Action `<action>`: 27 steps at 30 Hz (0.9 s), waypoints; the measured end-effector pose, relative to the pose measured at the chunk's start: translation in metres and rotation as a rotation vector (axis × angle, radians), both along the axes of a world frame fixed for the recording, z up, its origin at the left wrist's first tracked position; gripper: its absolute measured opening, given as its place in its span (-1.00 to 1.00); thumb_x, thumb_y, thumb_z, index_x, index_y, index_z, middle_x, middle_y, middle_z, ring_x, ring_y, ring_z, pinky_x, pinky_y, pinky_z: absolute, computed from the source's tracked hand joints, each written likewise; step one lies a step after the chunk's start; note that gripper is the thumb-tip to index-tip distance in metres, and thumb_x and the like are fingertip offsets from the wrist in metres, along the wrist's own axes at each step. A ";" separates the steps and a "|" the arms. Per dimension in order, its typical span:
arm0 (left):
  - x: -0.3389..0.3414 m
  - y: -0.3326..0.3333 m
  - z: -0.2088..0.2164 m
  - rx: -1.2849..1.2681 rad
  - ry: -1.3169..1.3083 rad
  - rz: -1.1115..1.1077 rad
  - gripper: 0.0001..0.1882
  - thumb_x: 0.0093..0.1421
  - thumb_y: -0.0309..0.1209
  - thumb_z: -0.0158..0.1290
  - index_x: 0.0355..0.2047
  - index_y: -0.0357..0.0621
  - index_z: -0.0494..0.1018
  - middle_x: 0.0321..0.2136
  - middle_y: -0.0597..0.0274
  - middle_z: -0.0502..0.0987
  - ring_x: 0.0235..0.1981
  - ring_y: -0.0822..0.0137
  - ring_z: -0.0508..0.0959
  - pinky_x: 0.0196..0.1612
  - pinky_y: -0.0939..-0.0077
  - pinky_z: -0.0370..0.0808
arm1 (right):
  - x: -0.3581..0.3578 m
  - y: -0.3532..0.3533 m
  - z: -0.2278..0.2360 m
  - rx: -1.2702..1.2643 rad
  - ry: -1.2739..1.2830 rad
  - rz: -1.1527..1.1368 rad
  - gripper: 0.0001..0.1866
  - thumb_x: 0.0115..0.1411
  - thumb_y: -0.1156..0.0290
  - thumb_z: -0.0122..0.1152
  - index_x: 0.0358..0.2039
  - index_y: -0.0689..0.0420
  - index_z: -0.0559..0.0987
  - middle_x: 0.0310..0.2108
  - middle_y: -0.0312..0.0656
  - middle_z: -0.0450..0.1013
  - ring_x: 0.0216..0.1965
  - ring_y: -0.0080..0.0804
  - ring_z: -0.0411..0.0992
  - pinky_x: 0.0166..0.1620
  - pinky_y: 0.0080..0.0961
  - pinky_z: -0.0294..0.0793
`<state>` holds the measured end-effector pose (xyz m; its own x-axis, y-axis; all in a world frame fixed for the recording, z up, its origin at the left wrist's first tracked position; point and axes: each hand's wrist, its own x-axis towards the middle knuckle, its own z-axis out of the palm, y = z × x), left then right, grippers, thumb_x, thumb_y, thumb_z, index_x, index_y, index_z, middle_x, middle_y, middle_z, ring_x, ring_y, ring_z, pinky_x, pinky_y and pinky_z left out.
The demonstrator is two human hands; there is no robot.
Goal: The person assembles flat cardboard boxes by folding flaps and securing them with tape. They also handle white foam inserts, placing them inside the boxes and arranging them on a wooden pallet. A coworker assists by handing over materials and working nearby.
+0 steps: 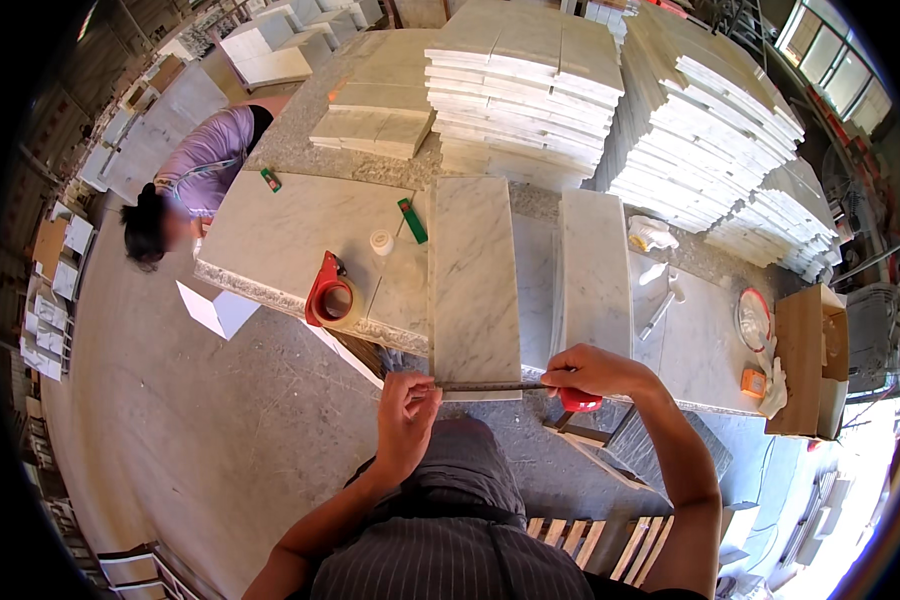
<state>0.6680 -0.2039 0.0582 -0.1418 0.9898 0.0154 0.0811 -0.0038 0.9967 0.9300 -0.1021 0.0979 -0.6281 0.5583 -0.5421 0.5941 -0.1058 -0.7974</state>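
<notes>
A marble slab (474,270), white with grey veins, lies lengthwise with its near end at the bench edge. Across that end runs the blade of a red tape measure (580,400). My left hand (408,420) pinches the blade's tip at the slab's left corner. On the other side, past the right corner, my right hand (598,372) grips the tape measure by the blade close to its case, which hangs below the fingers. A stack of similar narrow slabs (596,270) stands just to the right of this one.
A red tape dispenser (330,292), a white round container (381,242) and a green box (412,221) sit left of the slab. Tall stacks of tiles (525,100) rise behind. A cardboard box (808,360) stands far right. Another person (195,170) bends over at left.
</notes>
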 end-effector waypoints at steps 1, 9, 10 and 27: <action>0.002 -0.001 0.006 0.037 0.086 -0.006 -0.79 0.10 -0.57 0.03 -0.24 -0.25 0.31 -0.34 0.19 0.32 -0.35 0.43 0.44 -0.29 0.59 0.49 | 0.000 0.000 0.001 -0.004 -0.010 0.001 -0.69 0.18 0.26 0.00 -0.46 0.27 0.53 -0.59 -0.28 0.45 -0.58 -0.64 0.31 -0.49 -0.63 0.30; -0.007 -0.003 0.009 0.278 0.486 -0.068 -0.67 -0.04 -0.67 0.12 -0.21 -0.25 0.41 -0.31 0.08 0.37 -0.33 0.29 0.45 -0.30 0.56 0.46 | -0.002 0.000 0.002 -0.040 -0.029 -0.006 -0.69 0.18 0.26 0.00 -0.43 0.27 0.54 -0.55 -0.27 0.48 -0.56 -0.63 0.33 -0.47 -0.63 0.32; -0.008 -0.002 0.009 0.312 0.533 -0.067 -0.67 -0.06 -0.67 0.13 -0.22 -0.25 0.42 -0.32 0.08 0.39 -0.34 0.28 0.45 -0.32 0.54 0.45 | -0.002 0.001 0.002 -0.044 -0.030 -0.006 -0.69 0.18 0.26 0.00 -0.42 0.27 0.54 -0.55 -0.27 0.48 -0.55 -0.63 0.34 -0.46 -0.63 0.32; -0.024 0.000 0.012 0.597 0.758 -0.031 -0.59 -0.17 -0.50 0.25 -0.24 -0.16 0.45 -0.42 0.17 0.47 -0.44 0.22 0.50 -0.43 0.45 0.46 | -0.004 -0.003 -0.001 0.035 -0.007 0.013 -0.73 0.15 0.30 0.04 -0.50 0.28 0.51 -0.59 -0.23 0.48 -0.56 -0.56 0.38 -0.44 -0.59 0.36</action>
